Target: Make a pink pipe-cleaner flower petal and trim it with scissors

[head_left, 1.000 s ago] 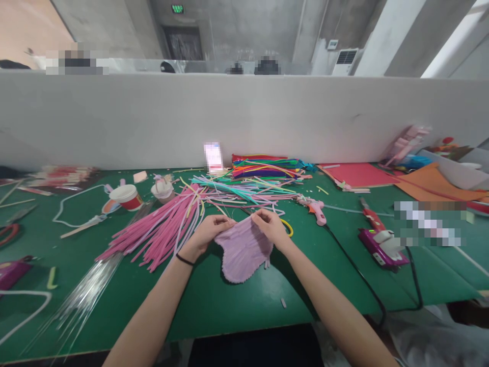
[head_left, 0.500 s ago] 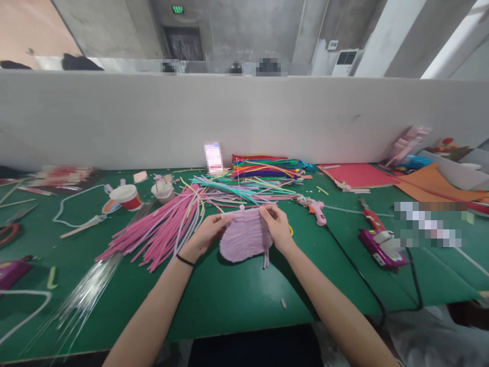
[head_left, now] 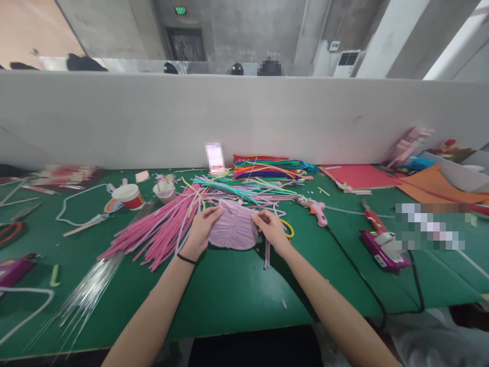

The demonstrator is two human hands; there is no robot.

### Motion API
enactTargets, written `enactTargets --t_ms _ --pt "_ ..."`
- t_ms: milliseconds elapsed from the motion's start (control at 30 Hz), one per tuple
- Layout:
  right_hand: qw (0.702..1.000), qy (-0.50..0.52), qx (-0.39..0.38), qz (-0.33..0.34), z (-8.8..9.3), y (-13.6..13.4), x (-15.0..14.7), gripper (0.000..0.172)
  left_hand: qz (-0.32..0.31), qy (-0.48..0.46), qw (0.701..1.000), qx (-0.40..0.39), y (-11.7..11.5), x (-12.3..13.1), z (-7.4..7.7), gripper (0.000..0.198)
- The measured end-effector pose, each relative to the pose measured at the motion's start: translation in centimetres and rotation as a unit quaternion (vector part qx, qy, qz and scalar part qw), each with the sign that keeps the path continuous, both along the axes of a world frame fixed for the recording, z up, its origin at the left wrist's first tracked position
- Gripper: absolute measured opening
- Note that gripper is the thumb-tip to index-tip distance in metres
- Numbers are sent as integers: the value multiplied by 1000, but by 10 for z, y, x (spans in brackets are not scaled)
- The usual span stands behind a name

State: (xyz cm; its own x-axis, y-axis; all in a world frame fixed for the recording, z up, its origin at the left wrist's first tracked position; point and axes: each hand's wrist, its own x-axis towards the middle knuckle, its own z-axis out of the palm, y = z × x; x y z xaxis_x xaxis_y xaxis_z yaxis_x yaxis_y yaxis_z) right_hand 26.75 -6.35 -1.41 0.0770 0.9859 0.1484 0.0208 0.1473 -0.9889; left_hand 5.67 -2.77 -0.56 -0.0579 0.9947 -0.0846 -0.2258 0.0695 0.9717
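Note:
A lilac, fuzzy panel of pipe cleaners laid side by side (head_left: 234, 227) is stretched between my two hands above the table. My left hand (head_left: 201, 229) pinches its upper left corner between thumb and fingers. At the opposite edge, the thumb and fingertips of my right hand (head_left: 272, 228) grip the upper right side. Loose lilac pipe cleaners (head_left: 267, 255) lie just below the right hand. Behind that hand shows part of a yellow-handled tool (head_left: 289, 229). A bundle of pink pipe cleaners (head_left: 156, 232) spreads out left of my left hand.
Multicoloured pipe cleaners (head_left: 263, 167) are heaped behind the panel, beside a propped phone (head_left: 215, 158). Rightward lie a pink glue gun (head_left: 320, 214) with a black cord and a purple power strip (head_left: 384, 250). Thin metal wires (head_left: 91, 280) and a paper cup (head_left: 128, 196) are on the left.
The lilac panel has shifted left and slightly up, turning so its outline looks wider. My right hand has moved left with it and down a little. The yellow-handled tool shows more.

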Motion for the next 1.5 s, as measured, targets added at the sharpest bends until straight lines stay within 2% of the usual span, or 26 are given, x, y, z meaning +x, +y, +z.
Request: enactTargets --t_ms 300,500,767,933,1100,1500 --pt "995 -55 85 -15 2 -3 -2 37 -2 31 999 21 -4 4 2 41" --pt "994 -72 82 -15 1 -4 0 31 -6 38 999 13 -4 2 3 39" --pt "980 -159 98 -73 7 -6 1 33 -5 53 998 14 -4 3 3 42" --pt "995 -74 62 -34 10 -7 1 31 1 43 999 14 -4 2 3 41" --pt "999 7 35 -37 10 -6 1 27 8 35 999 15 -2 1 1 41" --pt "999 17 18 -32 9 -3 4 28 -4 28 1000 7 -4 2 2 42"
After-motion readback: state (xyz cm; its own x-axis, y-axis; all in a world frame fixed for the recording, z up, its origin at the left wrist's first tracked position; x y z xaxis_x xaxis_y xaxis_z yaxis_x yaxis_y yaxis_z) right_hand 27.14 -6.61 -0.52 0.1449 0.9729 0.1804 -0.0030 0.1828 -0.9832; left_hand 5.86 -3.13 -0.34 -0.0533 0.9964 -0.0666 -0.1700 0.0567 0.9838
